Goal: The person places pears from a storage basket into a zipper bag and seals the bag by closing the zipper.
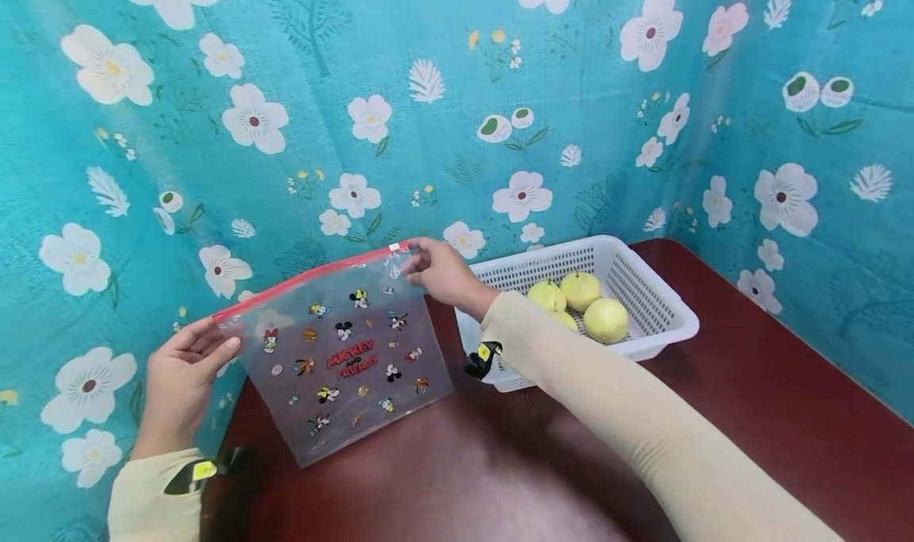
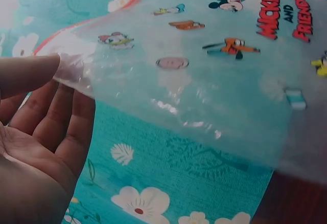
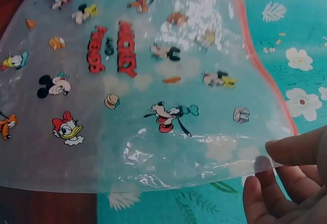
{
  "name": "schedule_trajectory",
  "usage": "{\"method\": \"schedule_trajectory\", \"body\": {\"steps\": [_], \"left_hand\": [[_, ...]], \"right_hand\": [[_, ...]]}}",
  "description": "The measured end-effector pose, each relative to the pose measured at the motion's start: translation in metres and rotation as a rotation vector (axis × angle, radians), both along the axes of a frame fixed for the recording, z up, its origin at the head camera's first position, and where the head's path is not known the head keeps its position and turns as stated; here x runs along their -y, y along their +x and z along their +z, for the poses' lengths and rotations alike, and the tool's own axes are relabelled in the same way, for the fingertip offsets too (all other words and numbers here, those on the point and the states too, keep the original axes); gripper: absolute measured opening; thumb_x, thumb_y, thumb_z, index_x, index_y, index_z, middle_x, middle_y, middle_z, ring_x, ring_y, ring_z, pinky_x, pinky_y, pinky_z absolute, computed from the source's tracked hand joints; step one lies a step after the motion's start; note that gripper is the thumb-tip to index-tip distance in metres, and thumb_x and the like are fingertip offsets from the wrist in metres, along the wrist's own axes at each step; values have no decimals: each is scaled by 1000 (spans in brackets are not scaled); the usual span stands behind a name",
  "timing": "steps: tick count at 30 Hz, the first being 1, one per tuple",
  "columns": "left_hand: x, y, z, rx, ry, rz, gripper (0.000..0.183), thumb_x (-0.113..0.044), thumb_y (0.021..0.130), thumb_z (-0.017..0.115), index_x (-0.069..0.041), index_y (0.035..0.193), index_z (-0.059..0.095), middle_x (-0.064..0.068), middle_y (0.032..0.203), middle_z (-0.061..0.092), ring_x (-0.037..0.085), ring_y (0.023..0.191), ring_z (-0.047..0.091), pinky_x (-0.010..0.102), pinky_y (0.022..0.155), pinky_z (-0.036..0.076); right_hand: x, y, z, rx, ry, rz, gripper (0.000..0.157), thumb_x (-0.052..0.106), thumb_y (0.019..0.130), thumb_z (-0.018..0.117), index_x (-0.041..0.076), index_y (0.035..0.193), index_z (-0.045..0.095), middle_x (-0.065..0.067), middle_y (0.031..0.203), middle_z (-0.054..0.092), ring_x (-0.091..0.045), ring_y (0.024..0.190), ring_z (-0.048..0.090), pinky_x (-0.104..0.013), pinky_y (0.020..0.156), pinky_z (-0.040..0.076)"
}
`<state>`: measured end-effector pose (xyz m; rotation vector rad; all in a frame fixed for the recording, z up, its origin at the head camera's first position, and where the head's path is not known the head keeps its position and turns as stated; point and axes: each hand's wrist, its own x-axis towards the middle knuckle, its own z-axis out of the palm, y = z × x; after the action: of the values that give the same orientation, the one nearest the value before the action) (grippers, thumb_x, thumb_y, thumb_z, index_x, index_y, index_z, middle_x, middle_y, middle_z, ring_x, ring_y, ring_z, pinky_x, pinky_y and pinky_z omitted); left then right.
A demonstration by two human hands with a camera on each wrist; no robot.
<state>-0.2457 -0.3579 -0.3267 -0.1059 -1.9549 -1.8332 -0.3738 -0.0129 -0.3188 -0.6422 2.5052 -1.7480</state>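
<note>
A clear zip bag (image 1: 343,359) printed with cartoon characters and a red top strip hangs above the table, spread between both hands. My left hand (image 1: 187,375) pinches its upper left corner between thumb and fingers, also plain in the left wrist view, where the bag (image 2: 204,91) stretches off to the right. At the upper right corner, beside the white slider (image 1: 394,247), my right hand (image 1: 446,274) pinches the red edge. The right wrist view shows the thumb (image 3: 299,147) on that corner of the bag (image 3: 138,111). The bag looks flat, with nothing visible inside.
To the right, a white plastic basket (image 1: 657,308) with slotted walls holds several pale yellow-green round fruits (image 1: 605,320). It stands on a dark red table (image 1: 743,415). A teal flowered cloth (image 1: 428,153) hangs behind and along the sides. The right forearm passes in front of the basket.
</note>
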Motion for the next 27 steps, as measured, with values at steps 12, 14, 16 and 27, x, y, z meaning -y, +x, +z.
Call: {"method": "schedule_trajectory", "body": {"steps": [12, 14, 16, 27], "left_hand": [[-2, 33, 18, -24, -104, -10, 37, 11, 85, 68, 6, 121, 63, -1, 97, 73, 8, 86, 69, 15, 76, 50], [-4, 31, 19, -20, -128, -46, 36, 10, 85, 68, 6, 120, 63, 0, 96, 73, 9, 84, 70, 16, 76, 51], [-7, 29, 18, -16, -154, -72, 35, 10, 86, 68, 7, 120, 62, 0, 96, 72, 9, 83, 69, 16, 76, 51], [-44, 24, 11, 45, -387, -13, 37, -2, 86, 73, 2, 121, 64, -1, 95, 72, 9, 84, 67, 17, 72, 53]], "right_hand": [[4, -12, 20, -35, 102, 131, 60, 0, 92, 64, 12, 146, 42, 7, 96, 66, -11, 96, 62, -29, 81, 51], [0, -13, 20, -41, 108, 153, 60, -1, 92, 64, 12, 146, 42, 6, 97, 66, -11, 97, 62, -29, 81, 51], [-4, -13, 19, -44, 116, 177, 60, -2, 92, 64, 12, 146, 41, 5, 98, 66, -11, 99, 61, -28, 81, 52], [-55, -5, 26, -310, 425, 151, 60, 19, 92, 69, 16, 146, 42, 0, 135, 52, -17, 119, 50, -35, 92, 46]]}}
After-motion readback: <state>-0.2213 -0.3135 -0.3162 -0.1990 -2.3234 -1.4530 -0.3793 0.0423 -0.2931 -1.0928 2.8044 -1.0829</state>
